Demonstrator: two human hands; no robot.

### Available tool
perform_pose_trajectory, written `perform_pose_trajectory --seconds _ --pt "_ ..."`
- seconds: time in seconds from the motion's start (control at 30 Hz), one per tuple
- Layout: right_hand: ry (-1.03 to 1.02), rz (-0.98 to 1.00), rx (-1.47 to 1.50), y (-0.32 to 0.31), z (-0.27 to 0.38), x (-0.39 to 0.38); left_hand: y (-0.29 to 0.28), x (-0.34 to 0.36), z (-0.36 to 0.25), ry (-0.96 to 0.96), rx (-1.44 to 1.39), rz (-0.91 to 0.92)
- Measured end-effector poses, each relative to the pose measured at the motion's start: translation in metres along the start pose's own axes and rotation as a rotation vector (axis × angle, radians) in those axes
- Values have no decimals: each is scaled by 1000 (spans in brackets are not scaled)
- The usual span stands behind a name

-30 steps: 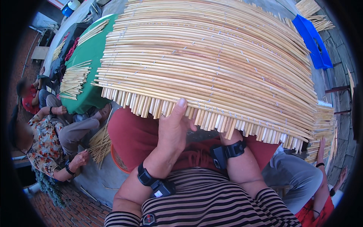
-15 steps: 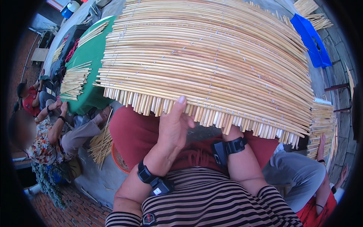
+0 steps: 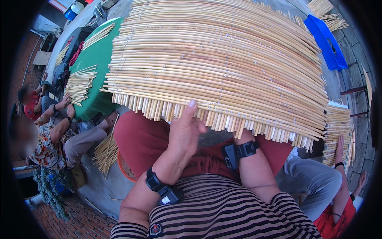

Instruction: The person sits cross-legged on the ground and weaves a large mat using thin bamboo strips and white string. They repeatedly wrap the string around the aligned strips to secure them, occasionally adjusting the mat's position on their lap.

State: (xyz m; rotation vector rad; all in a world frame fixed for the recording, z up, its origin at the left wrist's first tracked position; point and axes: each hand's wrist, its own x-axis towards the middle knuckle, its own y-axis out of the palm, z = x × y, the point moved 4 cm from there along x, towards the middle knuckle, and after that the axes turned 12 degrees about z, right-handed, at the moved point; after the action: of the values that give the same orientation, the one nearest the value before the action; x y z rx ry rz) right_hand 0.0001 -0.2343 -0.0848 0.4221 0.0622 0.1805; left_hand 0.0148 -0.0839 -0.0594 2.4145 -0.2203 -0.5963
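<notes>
A wide mat of pale stalks (image 3: 215, 59), stitched in rows with light thread, spreads before me above my knees. Along its near edge runs a crosswise layer of stalks, whose short ends (image 3: 159, 109) stick out underneath. My left hand (image 3: 184, 125) grips this edge near the middle, thumb lying on top and fingers curled below. My right hand is hidden beneath the mat to the right; only its wrist and forearm (image 3: 254, 167) show, so its fingers cannot be made out.
At left, a co-worker's hands (image 3: 67, 104) are by loose stalks (image 3: 80, 85) on a green-covered table (image 3: 97, 95). A blue container (image 3: 327, 46) stands at right, beyond another stalk mat (image 3: 333, 119) under a second person's hand (image 3: 340, 147). An orange-rimmed basin (image 3: 124, 169) sits beside my knee.
The mat has shifted very slightly, with my left hand keeping its grip. At left, the co-worker's hands have moved up toward the loose stalks.
</notes>
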Motion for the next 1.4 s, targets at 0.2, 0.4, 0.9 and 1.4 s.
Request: perform_pose_trajectory --seconds 0.2,0.4,0.9,1.4 --pt "-9 -3 -3 -1 3 3 6 -2 -3 -21 2 7" --pt "-18 6 -4 2 5 2 4 -10 -10 -100 100 115" --pt "-213 180 -85 61 101 -28 129 -118 -135 1397 2251 163" --pt "-374 402 -100 139 191 -117 219 -239 -186 1310 2226 189"
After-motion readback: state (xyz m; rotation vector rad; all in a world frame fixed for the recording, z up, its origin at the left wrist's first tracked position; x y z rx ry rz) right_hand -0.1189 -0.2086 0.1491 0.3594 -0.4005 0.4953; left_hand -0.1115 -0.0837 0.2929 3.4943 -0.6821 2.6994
